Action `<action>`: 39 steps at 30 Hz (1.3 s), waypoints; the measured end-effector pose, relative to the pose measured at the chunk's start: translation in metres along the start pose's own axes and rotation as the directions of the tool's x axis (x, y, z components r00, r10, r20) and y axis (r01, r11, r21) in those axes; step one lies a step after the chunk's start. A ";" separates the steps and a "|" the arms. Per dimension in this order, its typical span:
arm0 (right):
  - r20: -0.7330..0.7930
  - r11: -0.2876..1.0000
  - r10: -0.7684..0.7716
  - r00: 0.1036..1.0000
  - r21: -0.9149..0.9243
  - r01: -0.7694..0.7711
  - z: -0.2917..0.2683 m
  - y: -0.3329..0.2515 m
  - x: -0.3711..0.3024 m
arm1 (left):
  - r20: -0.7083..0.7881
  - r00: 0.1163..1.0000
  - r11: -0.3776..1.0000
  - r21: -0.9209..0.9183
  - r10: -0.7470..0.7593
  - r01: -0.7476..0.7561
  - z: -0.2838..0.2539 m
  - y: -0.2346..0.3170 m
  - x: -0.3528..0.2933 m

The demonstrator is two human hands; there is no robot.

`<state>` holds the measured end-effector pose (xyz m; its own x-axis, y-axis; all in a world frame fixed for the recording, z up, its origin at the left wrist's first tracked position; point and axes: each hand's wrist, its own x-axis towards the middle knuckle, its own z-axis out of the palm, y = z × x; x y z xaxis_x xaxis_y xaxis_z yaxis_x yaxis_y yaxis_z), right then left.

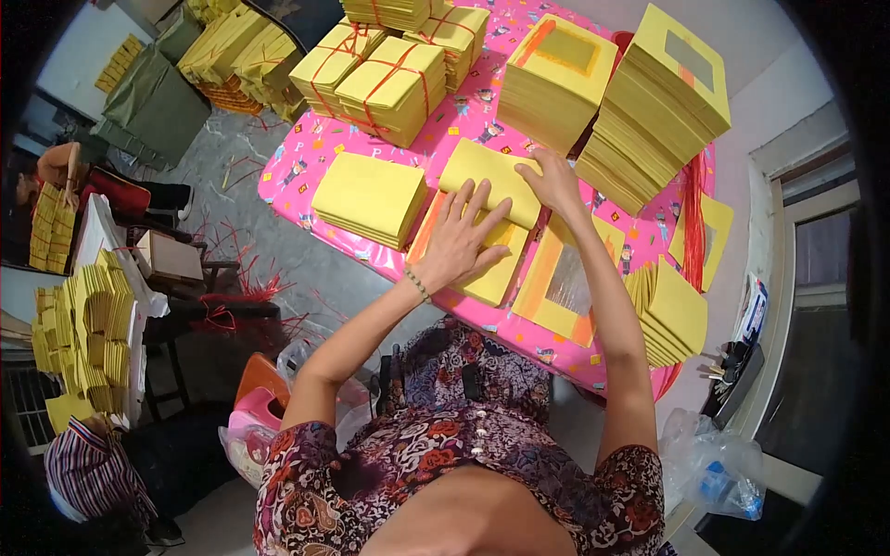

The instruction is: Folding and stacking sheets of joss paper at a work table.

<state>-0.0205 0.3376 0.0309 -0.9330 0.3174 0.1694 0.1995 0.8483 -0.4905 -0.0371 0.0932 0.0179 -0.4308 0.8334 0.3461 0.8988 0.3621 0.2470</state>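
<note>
A yellow paper sheet [487, 176], partly folded over, lies near the middle of the pink patterned tablecloth. My left hand [454, 243], a beaded bracelet at its wrist, rests flat with fingers spread on the yellow paper below the fold. At the folded sheet's right end my right hand [556, 185] grips its edge, some fingertips hidden. An orange-edged sheet with a silvery grey panel [567, 278] lies beneath my right forearm. Left of my hands sits a low stack of folded yellow paper [366, 196].
Red-tied yellow bundles [394, 83] and tall paper stacks [663, 102] fill the table's far side. Fanned folded papers [669, 310] and red strands [693, 222] lie at right. At left, people work by a second table with yellow bundles [97, 320].
</note>
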 end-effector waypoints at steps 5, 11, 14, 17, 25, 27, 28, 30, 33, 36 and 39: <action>0.014 0.991 -0.027 1.000 -0.132 0.028 -0.004 -0.014 0.009 | 0.016 1.000 1.000 0.011 -0.011 0.011 0.001 -0.001 -0.001; 0.164 0.991 -0.025 0.986 0.133 0.003 0.020 -0.018 0.018 | 0.036 0.999 0.999 0.035 -0.036 0.035 0.002 0.002 -0.003; 0.123 0.993 -0.044 0.991 0.117 0.030 0.021 -0.020 0.014 | 0.048 0.998 0.999 0.029 -0.044 0.043 -0.001 0.003 -0.003; 0.097 0.990 -0.077 0.992 0.129 0.064 0.021 -0.017 0.012 | 0.064 0.997 0.999 -0.007 -0.037 0.038 -0.003 0.002 0.000; 0.109 0.988 -0.075 0.991 0.146 0.059 0.021 -0.021 0.010 | 0.032 0.999 0.999 -0.049 -0.010 0.012 -0.002 0.000 0.000; 0.101 0.987 -0.073 0.992 0.148 0.058 0.021 -0.022 0.008 | 0.019 1.000 0.998 -0.066 -0.005 0.006 -0.003 0.000 0.001; 0.093 0.987 -0.073 0.993 0.150 0.059 0.020 -0.023 0.006 | 0.019 1.000 0.998 -0.066 -0.005 0.006 -0.002 0.000 0.001; 0.083 0.985 -0.077 0.994 0.159 0.064 0.021 -0.024 0.004 | 0.006 1.000 0.996 -0.084 0.003 -0.003 -0.002 0.000 0.001; 0.061 0.982 -0.088 0.994 0.174 0.077 0.024 -0.023 0.004 | 0.001 1.000 0.997 -0.074 0.008 -0.007 -0.003 0.001 0.002; 0.051 0.982 -0.091 0.995 0.173 0.081 0.024 -0.024 0.003 | -0.009 1.000 0.997 -0.081 0.013 -0.014 -0.003 0.000 0.002; 0.051 0.984 -0.074 0.996 0.166 0.064 0.022 -0.027 0.001 | 0.008 1.000 0.995 -0.095 0.017 -0.016 -0.005 0.001 0.002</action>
<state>-0.0336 0.3057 0.0259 -0.9592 0.2320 0.1615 0.0865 0.7848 -0.6136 -0.0376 0.0932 0.0237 -0.4149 0.8427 0.3431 0.8939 0.3072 0.3265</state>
